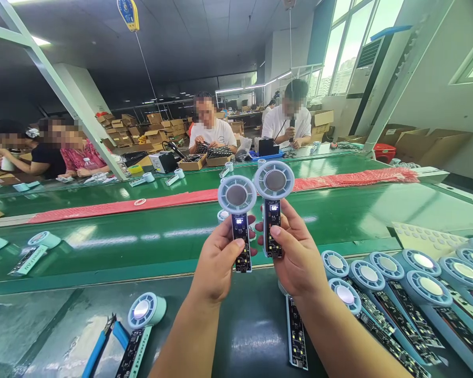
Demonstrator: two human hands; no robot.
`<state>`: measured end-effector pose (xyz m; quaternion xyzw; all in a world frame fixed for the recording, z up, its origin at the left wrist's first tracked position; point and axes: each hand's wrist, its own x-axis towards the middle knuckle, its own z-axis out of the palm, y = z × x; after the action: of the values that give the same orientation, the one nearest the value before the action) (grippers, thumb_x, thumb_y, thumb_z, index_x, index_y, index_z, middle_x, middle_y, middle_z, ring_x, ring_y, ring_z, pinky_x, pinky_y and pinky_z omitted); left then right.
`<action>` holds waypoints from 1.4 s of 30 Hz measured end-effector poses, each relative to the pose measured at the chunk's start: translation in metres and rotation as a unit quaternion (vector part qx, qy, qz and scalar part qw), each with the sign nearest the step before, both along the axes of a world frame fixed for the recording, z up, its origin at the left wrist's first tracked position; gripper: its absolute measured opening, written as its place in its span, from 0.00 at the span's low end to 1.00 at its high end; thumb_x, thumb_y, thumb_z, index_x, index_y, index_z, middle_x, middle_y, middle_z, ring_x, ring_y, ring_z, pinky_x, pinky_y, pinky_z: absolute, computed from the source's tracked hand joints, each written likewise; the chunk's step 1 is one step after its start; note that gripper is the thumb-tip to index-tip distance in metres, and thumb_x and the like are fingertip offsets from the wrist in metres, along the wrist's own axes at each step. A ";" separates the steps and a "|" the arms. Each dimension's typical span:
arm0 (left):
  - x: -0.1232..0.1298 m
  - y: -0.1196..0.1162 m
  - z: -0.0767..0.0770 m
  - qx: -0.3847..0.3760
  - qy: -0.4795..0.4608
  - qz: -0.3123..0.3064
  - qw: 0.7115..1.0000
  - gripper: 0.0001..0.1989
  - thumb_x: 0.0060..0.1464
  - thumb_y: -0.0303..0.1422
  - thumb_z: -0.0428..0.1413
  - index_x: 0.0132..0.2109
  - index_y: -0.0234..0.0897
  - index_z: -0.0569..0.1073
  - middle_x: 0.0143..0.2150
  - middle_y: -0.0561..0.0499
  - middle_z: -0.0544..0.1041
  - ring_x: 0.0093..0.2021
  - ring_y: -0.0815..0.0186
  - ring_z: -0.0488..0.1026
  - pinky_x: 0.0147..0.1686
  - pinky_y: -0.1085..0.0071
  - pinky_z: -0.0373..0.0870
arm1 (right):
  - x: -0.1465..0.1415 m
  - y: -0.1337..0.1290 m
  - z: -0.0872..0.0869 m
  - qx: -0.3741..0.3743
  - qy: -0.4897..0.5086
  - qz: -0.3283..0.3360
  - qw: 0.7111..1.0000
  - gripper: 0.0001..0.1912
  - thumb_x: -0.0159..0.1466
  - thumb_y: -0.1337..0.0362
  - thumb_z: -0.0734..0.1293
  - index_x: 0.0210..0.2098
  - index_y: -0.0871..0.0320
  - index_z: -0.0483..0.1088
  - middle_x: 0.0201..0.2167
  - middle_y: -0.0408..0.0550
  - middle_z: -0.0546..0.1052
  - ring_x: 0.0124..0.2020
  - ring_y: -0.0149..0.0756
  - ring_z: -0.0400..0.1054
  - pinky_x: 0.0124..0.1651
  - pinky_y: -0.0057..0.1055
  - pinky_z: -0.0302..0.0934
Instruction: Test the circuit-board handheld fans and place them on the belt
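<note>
My left hand [219, 252] is closed round a light-blue handheld fan [237, 195], its thumb on the bare black circuit board in the handle. A second handheld fan [275, 181] is gripped upright in my right hand [299, 247], thumb likewise on the board. Both small displays are lit and seem to read 60 or 80. The round heads almost touch. Below my right wrist lies another fan [297, 333], its head mostly hidden. At lower left, a fan [146, 311] rests beside blue-handled cutters [102, 344].
Several fans with exposed boards [429, 289] crowd the right of the bench, near a sheet of round stickers [429, 239]. Ahead runs a green conveyor [350, 210] with a red strip [173, 201] and scattered fans. Co-workers [216, 131] sit across it, beside boxes and devices.
</note>
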<state>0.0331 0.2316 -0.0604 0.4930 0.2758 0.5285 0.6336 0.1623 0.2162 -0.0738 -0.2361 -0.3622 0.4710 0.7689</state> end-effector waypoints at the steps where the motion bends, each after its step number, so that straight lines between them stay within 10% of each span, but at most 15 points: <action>1: 0.000 0.000 0.000 0.001 0.006 0.004 1.000 0.26 0.46 0.38 0.64 0.54 0.37 0.75 0.53 0.42 0.77 0.47 0.56 0.75 0.38 0.66 0.76 | 0.000 0.000 0.000 -0.005 0.000 -0.004 1.000 0.24 0.55 0.63 0.73 0.52 0.44 0.73 0.41 0.43 0.76 0.36 0.35 0.70 0.35 0.32 0.67; 42: 0.003 -0.002 0.002 0.029 -0.032 -0.009 0.999 0.24 0.47 0.37 0.63 0.52 0.37 0.74 0.56 0.41 0.76 0.52 0.51 0.75 0.42 0.62 0.76 | -0.003 -0.006 0.004 0.029 -0.006 0.007 1.000 0.23 0.57 0.61 0.73 0.52 0.44 0.70 0.41 0.43 0.75 0.35 0.35 0.71 0.30 0.30 0.68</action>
<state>0.0364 0.2292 -0.0586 0.4965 0.2353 0.5463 0.6322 0.1590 0.2098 -0.0701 -0.2137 -0.3826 0.4644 0.7696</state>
